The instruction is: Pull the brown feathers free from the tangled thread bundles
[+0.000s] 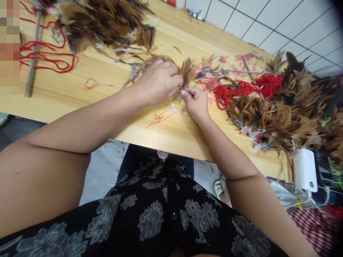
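Note:
A small bunch of brown feathers (188, 70) stands upright between my two hands, over the wooden table (187, 137). My right hand (197, 101) is closed, thumb and forefinger pinching the bunch at its lower end. Just left of it, my left hand (163, 81) has its fingers curled in at the bunch's side; the fingertips are partly hidden, so what exactly they grip is unclear. More brown feathers (158, 59) lie behind my left hand. Bits of white fluff (174, 107) and pink thread scraps (159, 118) lie below my hands.
A big feather pile (104, 23) covers the back left, near red cord (56, 62) and a stick (32, 67). To the right lie a red cord bundle (249, 87) and feather bundles (273, 117). A white power bank (307, 169) with a cable is at the right table edge.

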A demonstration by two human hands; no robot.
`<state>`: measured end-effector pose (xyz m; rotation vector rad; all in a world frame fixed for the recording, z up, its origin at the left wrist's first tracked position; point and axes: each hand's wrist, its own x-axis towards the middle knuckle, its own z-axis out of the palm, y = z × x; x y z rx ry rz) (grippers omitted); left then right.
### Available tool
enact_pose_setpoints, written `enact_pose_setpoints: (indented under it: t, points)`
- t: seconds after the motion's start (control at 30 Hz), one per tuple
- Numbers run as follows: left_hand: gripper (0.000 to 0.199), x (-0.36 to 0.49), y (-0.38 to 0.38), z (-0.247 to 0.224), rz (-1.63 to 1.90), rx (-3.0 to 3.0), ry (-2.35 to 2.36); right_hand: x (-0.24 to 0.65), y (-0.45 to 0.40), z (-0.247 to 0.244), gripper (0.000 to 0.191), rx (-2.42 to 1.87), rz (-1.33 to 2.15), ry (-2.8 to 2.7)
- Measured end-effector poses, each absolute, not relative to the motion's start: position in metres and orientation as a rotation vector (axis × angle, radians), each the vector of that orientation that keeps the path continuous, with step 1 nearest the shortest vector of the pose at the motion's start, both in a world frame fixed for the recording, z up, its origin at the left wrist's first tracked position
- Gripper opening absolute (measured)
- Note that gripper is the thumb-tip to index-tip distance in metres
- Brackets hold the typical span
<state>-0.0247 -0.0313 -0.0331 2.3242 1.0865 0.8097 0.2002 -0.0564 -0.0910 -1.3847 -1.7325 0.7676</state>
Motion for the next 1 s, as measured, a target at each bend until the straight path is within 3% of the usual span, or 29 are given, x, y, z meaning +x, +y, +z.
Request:
enact_pose_setpoints:
  t: [0.13,0.27,0.37,0.67,1.0]
  points:
    - [0.029,-0.021,-0.036,-0.029,0.929,2.121,1.048,0.198,-0.054,-0.093,0.061,-1.367,0.782,-1.702]
    - [0.01,-0.028,-0.031,-0.027,1.098,2.431,1.048,0.199,-0.051,-0.097,0.062,-1.295,0.854,-1.577]
    - [0.01,-0.033,-0.027,-0.032,1.201,2.473,1.015,0.203,-0.05,-0.096,0.06,-1.232,0.935,-1.496]
    - [0.037,-0.011,-0.036,-0.046,0.952,2.092,0.954,0.198,-0.054,-0.087,0.063,-1.207,1.034,-1.33]
    - [0.045,-0.003,-0.045,-0.039,0.994,1.661,0.939,0.197,-0.049,-0.101,0.065,-1.243,0.93,-1.475]
